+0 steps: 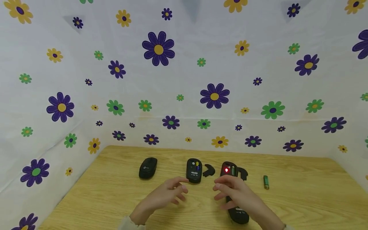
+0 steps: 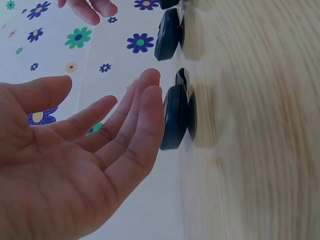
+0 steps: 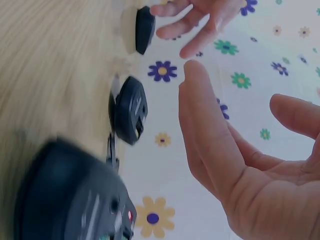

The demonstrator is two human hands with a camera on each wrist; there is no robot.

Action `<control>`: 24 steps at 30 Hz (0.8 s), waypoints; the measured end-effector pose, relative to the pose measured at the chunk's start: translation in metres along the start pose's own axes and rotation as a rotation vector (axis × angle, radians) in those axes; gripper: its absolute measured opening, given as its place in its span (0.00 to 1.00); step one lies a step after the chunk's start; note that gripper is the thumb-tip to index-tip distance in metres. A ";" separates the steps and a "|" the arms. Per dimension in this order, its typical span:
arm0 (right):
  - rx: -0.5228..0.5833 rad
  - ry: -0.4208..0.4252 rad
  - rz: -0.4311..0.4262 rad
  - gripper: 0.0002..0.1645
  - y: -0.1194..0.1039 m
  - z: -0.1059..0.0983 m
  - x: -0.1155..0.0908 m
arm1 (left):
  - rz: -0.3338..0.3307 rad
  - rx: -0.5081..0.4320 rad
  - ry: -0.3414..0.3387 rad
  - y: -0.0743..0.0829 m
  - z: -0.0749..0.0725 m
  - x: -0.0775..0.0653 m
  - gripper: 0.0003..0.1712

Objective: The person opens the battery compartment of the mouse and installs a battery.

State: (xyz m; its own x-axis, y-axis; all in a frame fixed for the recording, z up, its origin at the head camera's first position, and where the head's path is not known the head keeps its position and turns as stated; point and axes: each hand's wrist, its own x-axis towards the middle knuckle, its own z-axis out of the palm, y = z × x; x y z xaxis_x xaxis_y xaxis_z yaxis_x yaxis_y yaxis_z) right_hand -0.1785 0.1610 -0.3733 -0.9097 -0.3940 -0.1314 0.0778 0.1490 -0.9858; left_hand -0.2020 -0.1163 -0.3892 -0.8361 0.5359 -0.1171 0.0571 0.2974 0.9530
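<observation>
My left hand (image 1: 165,194) hovers over the table with loosely bent fingers and holds nothing. Just beyond its fingertips lies an overturned black computer mouse (image 1: 194,172), its battery bay uncovered, with a curved black cover (image 1: 209,170) beside it. My right hand (image 1: 240,195) is also raised, fingers relaxed around nothing. Partly hidden behind it is a second overturned mouse (image 1: 226,166) with a glowing red light and a green battery in its bay; another cover (image 1: 243,173) sits at its right. Below the right hand lies a further overturned mouse (image 1: 239,214), partly covered by the hand.
At the left, a black mouse (image 1: 148,168) stands right side up. A loose green battery (image 1: 266,182) lies right of the right hand. The wooden table (image 1: 302,191) ends at a flower-patterned cloth (image 1: 184,80) at the back and sides.
</observation>
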 end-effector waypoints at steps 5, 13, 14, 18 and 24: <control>0.038 0.005 0.006 0.29 -0.003 0.019 0.010 | -0.003 -0.005 0.037 -0.004 -0.011 -0.004 0.25; 0.063 0.023 -0.010 0.27 -0.013 0.050 0.029 | -0.019 0.019 0.092 -0.008 -0.031 -0.011 0.25; 0.071 0.016 -0.011 0.27 -0.013 0.053 0.031 | -0.019 0.023 0.096 -0.008 -0.033 -0.012 0.25; 0.096 0.003 -0.016 0.29 -0.013 0.062 0.039 | 0.008 0.035 0.102 -0.008 -0.041 -0.015 0.26; 0.117 0.019 -0.001 0.26 -0.015 0.073 0.050 | 0.024 0.008 0.079 -0.011 -0.052 -0.020 0.28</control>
State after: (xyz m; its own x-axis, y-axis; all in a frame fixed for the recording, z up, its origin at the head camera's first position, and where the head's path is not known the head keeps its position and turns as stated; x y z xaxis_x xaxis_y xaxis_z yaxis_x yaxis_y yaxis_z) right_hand -0.1949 0.0731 -0.3730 -0.9171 -0.3768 -0.1299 0.1233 0.0418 -0.9915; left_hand -0.2142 -0.1708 -0.3828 -0.8750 0.4788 -0.0711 0.0821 0.2916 0.9530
